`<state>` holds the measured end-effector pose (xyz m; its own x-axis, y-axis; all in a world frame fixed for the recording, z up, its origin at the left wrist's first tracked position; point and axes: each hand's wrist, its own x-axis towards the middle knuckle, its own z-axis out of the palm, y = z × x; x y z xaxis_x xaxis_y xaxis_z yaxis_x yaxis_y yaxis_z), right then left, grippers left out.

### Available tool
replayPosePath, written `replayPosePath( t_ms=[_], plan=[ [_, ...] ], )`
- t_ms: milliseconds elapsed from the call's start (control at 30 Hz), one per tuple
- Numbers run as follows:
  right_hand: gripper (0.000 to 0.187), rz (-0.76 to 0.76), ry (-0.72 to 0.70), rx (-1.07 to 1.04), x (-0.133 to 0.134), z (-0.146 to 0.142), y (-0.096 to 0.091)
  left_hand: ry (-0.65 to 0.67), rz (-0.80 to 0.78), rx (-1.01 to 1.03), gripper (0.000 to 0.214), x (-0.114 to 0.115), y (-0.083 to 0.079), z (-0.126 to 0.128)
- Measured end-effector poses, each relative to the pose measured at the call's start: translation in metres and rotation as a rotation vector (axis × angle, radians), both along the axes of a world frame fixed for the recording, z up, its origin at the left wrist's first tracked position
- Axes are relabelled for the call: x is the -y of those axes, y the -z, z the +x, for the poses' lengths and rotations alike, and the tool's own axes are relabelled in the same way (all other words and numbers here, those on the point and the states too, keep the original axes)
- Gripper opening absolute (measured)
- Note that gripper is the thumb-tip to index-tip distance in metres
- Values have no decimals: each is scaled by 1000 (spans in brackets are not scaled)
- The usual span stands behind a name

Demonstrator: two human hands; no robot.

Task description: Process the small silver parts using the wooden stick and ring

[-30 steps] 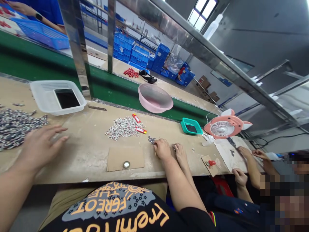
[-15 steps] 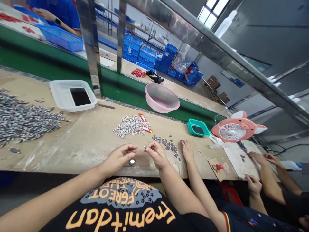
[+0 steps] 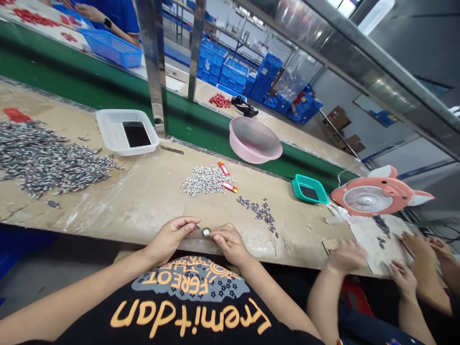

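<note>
My hands meet at the front edge of the worktable. My left hand pinches a tiny pointed metal sliver between thumb and fingertips. A round metal disc with a bright centre sits just beyond it, and the fingertips of my right hand press against its rim. Whether the disc rests on the table or is lifted is hard to tell. Farther off lie a scatter of dark small pieces and a heap of white-and-dark pieces.
A large dark heap of pieces covers the left of the table. Nearby are a white plastic tray, a pink bowl, a teal tray and a pink fan. A co-worker's hands work on the right.
My left hand has come from beside the large heap to the table's front edge. My hands have closed together around the disc, and the view has swung left.
</note>
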<state>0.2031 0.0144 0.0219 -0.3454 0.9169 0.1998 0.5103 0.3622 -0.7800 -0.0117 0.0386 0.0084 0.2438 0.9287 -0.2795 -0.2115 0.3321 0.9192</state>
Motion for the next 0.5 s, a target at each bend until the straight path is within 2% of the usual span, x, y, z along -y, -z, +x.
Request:
replayPosePath(
  t_ms=[267, 400, 500],
  plan=[
    [29, -1, 55, 19, -2, -5, 8, 48, 4, 32, 21, 4, 5, -2],
    [32, -76, 133, -207, 2, -7, 2, 71, 14, 1, 20, 3, 0, -1],
    [32, -95, 124, -369, 6, -11, -8, 88, 18, -53, 22, 3, -7, -1]
  ],
)
